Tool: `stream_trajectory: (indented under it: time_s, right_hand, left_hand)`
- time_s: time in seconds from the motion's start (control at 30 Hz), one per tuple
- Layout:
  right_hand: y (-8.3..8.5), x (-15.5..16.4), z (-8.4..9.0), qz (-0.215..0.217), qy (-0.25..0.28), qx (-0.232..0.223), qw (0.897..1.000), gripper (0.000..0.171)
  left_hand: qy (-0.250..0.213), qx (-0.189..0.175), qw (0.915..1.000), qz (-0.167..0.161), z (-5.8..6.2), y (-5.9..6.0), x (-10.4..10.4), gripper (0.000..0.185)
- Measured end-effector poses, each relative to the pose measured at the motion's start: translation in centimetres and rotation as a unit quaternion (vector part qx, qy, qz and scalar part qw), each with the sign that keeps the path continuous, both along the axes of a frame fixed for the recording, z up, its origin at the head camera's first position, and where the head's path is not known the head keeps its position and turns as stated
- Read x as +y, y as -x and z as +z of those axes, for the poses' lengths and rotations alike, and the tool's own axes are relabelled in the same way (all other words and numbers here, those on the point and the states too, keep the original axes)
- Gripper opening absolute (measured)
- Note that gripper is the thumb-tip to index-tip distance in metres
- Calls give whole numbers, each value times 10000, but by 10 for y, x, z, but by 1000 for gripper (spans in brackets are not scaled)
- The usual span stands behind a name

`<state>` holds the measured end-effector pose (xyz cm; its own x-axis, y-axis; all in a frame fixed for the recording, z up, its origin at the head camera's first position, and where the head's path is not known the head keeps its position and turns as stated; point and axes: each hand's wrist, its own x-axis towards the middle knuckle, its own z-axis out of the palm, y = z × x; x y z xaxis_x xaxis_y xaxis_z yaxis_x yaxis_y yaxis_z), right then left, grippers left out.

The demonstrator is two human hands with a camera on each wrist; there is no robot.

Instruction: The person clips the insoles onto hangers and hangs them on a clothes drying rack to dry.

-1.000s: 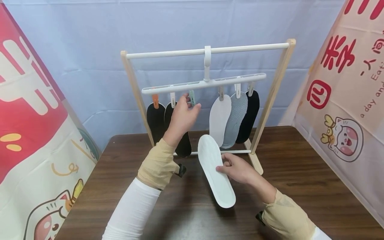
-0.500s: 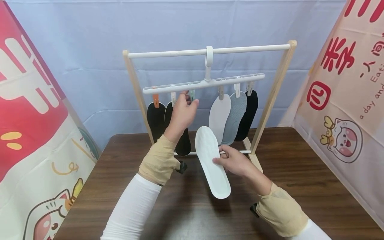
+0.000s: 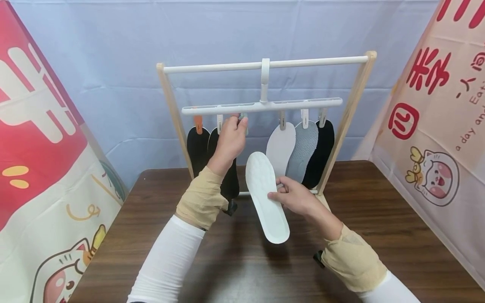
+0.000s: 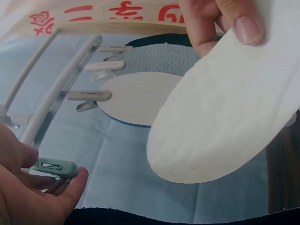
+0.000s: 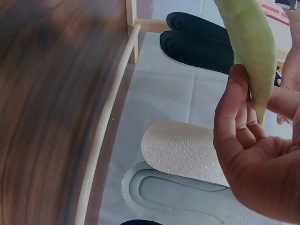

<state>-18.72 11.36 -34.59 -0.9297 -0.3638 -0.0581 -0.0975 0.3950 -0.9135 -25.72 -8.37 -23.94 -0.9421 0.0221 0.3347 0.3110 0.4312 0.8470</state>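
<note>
Head view: L hand (image 3: 230, 136) fingers pinch green clip (image 4: 55, 167); R hand (image 3: 295, 200) fingers grip white insole (image 3: 266, 198).

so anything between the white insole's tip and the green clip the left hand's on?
Nothing visible. The white insole, held by the right hand, sits below the green clip pinched by the left hand, with open space between.

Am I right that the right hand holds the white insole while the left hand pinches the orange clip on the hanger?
Not quite. The right hand does hold the white insole, but the left hand pinches the green clip, not the orange clip, which hangs at the far left of the hanger with a black insole on it. The left wrist view shows the green clip between the fingers.
</note>
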Motion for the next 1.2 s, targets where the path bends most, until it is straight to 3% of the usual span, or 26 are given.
stream_trajectory:
  time_s: [0.3,0.67,0.97,1.2]
  right_hand:
    - [8,-2,4,52,204,-137,9997,38]
    - [13,-6,0,155,400,-26,9991,37]
    - [18,-9,0,138,533,-16,9985,38]
    - [21,-8,0,158,570,83,9982,37]
  left_hand:
    - [265,36,9996,76,0,7,0,35]
    - [-330,-476,9983,67,-3,7,0,36]
    - [-784,-308,9962,223,-7,11,2,30]
    - [-837,-339,9954,329,-6,9,6,31]
